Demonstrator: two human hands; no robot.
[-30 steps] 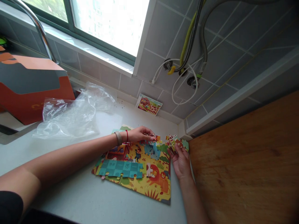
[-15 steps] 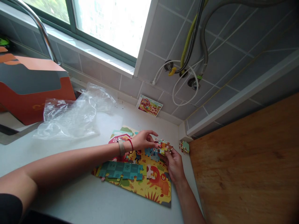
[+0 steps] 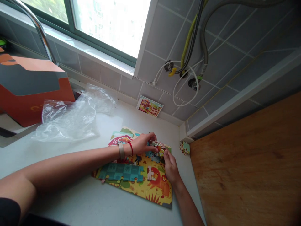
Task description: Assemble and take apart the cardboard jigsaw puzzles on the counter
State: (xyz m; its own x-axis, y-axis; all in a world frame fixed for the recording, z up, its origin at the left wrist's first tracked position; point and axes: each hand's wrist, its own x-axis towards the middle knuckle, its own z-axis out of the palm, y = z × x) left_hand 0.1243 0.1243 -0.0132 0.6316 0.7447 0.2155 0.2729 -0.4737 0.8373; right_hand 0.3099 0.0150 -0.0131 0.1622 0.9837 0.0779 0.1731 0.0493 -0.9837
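Observation:
My left hand (image 3: 143, 143), with a beige band and a red bracelet at the wrist, is closed on the left side of a small bunch of puzzle pieces (image 3: 161, 150). On the right side of the same bunch, the fingers of my right hand (image 3: 171, 164) are closed. Both hands are above a colourful jigsaw puzzle (image 3: 138, 190) with a lion, lying on the white counter. On top of it lie a joined teal checked strip of puzzle pieces (image 3: 122, 171) and a red barn section (image 3: 119, 140), partly hidden by my left wrist.
A picture card (image 3: 149, 106) leans on the tiled wall. A stack of puzzle pieces (image 3: 184, 148) sits beside the wooden board (image 3: 246, 163). Crumpled clear plastic (image 3: 70, 121) and an orange box (image 3: 35, 105) stand at left, near a curved metal tap (image 3: 39, 26).
My right hand has moved a little left, toward my left hand. The bunch of pieces has shifted left and tilted, with both hands now closer together around it.

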